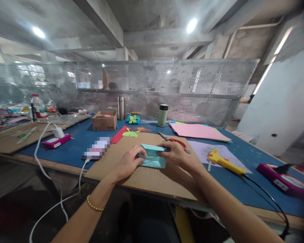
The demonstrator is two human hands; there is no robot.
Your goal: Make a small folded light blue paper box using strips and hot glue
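A light blue sheet of paper (153,162), creased across its width, is held between my two hands just over a brown cardboard sheet (142,182). My left hand (131,161) pinches its left edge between thumb and fingers. At the other edge my right hand (176,154) grips it, the fingers closed. Beyond the right hand lie scissors (178,142) with red handles, blades pointing to the back left. Green paper cut-outs (131,133) and a red paper piece (120,134) rest past the cardboard's far edge.
A yellow glue gun (225,162) lies on lilac paper (196,148) at right, its black cord trailing to the front. Pink sheets (200,131), a green tumbler (162,115), a steel flask (121,108) and a cardboard box (104,120) stand behind. A cabled phone (97,148) is at left.
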